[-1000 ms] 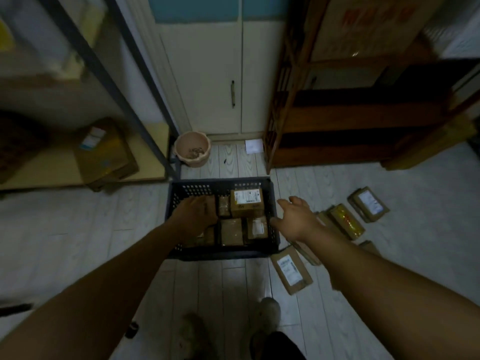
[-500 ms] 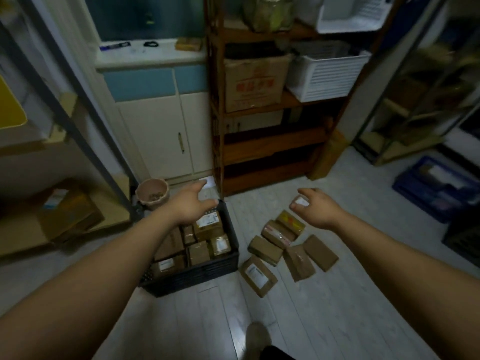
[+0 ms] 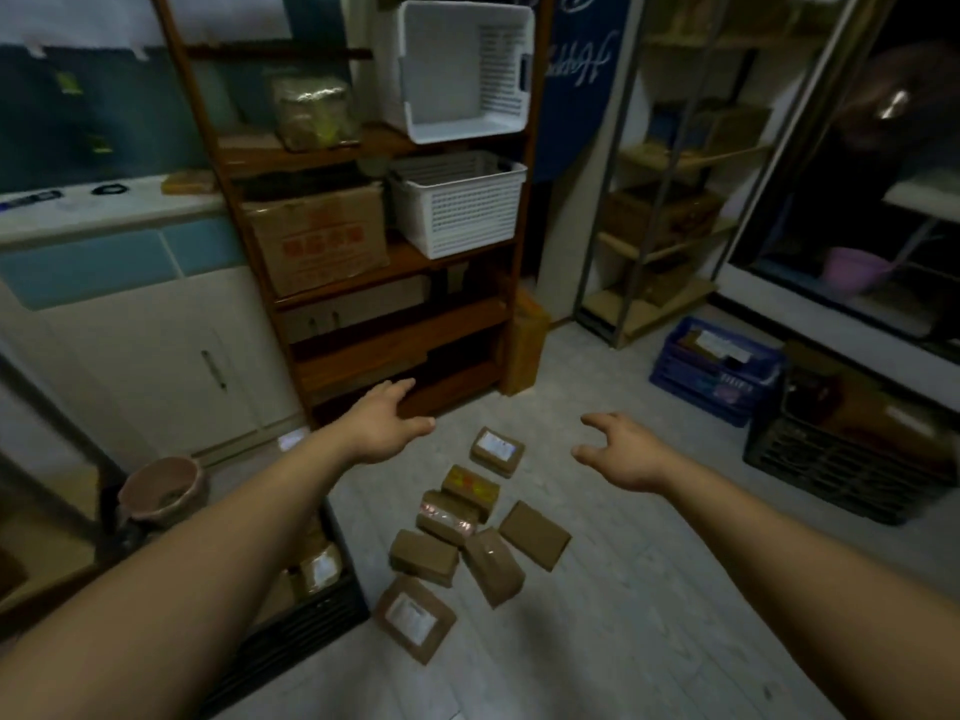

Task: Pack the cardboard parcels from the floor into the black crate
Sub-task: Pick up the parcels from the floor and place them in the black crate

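Seven parcels (image 3: 457, 527) lie clustered on the floor (image 3: 649, 589), just right of the crate (image 3: 311, 623). The left forearm hides most of the crate, so its spare room is hard to judge. Best take the far labelled parcel (image 3: 496, 452) first, gripped across its narrow sides. Both arms reach forward; the left hand (image 3: 384, 428) and right hand (image 3: 623, 454) hover empty, fingers (image 3: 400, 388) loosely spread.

The left hand (image 3: 387, 426) has lifted out of the black crate (image 3: 301, 626) and the right hand (image 3: 623, 452) has moved off rightward.
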`<state>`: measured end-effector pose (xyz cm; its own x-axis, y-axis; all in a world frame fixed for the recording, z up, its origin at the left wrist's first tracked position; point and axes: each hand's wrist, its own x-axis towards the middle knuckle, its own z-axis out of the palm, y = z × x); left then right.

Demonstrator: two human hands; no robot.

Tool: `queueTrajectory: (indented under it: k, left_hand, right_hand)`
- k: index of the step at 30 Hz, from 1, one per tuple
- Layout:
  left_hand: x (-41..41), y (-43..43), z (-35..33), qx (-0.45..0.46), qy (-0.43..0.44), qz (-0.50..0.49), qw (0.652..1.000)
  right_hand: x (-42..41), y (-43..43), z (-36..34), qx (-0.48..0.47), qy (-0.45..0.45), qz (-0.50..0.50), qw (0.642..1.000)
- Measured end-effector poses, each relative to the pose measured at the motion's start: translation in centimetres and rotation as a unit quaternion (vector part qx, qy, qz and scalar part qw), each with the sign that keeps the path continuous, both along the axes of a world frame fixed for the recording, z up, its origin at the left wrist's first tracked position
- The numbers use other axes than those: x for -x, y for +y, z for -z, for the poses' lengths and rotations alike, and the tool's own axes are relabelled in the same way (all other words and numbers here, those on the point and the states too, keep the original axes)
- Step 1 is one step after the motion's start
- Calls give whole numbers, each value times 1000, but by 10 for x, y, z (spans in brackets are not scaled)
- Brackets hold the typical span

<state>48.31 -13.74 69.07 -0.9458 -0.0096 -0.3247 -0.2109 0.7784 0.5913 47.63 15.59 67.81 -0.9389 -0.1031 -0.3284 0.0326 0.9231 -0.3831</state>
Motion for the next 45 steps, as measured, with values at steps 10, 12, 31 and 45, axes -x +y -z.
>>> queueTrajectory:
  k: [10,12,31,45]
  left_hand:
    - [60,134,40,5,-54,3,999]
    - [76,126,50,19,-79,-2,997]
    - [300,41,305,16,-226,-123,966]
    - [385,37,687,19,-171,-160,972]
  right_hand:
    - [68,104,41,52,-66,-19,996]
    - [88,102,51,67,-83,-29,994]
    - [359,49,273,42,-252,-29,966]
    - [457,-59,705,112,-265,-112,951]
